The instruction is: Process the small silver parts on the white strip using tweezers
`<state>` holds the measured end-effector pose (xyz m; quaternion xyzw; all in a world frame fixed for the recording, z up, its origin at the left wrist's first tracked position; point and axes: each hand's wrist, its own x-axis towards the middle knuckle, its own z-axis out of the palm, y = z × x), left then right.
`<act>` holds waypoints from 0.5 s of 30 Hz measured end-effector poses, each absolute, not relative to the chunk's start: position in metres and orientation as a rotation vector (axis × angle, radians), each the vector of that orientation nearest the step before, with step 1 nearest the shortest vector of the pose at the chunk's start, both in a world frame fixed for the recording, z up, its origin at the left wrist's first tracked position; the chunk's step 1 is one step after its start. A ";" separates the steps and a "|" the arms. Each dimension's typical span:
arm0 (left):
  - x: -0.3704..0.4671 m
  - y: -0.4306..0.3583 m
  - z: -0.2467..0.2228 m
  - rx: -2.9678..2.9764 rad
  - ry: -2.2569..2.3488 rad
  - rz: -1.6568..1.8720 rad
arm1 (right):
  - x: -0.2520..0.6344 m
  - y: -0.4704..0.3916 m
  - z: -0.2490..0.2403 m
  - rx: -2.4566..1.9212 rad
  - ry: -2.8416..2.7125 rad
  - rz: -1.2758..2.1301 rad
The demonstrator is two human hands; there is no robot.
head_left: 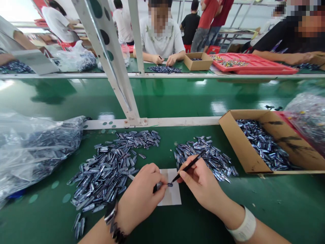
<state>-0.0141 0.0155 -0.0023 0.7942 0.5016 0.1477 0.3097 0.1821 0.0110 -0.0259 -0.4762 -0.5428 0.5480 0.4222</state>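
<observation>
The left hand (144, 191) has a dark piece (170, 185) pinched in its grip, the right hand (201, 183) a slim black tool (188, 166); a cardboard box (234, 142) sits at two o'clock.

A small, slim, glossy blue-grey piece (170, 184) sits over the middle of the white card (174, 199), pinched in the left hand (142, 195), partly hidden by the fingers. A slender black pen-like tool (189, 165), held in the right hand (203, 183), slants from beyond the card's far right corner, its tapered tip down at the piece.
</observation>
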 end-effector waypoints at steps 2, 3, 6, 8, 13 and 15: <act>-0.014 0.015 -0.002 2.103 1.324 0.394 | 0.182 0.011 -0.025 -1.192 -1.363 1.366; -0.015 0.015 -0.003 2.105 1.326 0.396 | 0.182 0.011 -0.025 -1.192 -1.366 1.365; -0.016 0.015 -0.003 2.115 1.326 0.388 | 0.182 0.010 -0.025 -1.201 -1.377 1.365; -0.016 0.015 -0.003 2.131 1.316 0.388 | 0.182 0.010 -0.026 -1.204 -1.387 1.357; -0.015 0.013 0.000 2.228 1.269 0.358 | 0.183 0.008 -0.031 -1.157 -1.405 1.342; -0.015 0.012 0.002 2.290 1.259 0.326 | 0.184 0.007 -0.031 -1.142 -1.416 1.350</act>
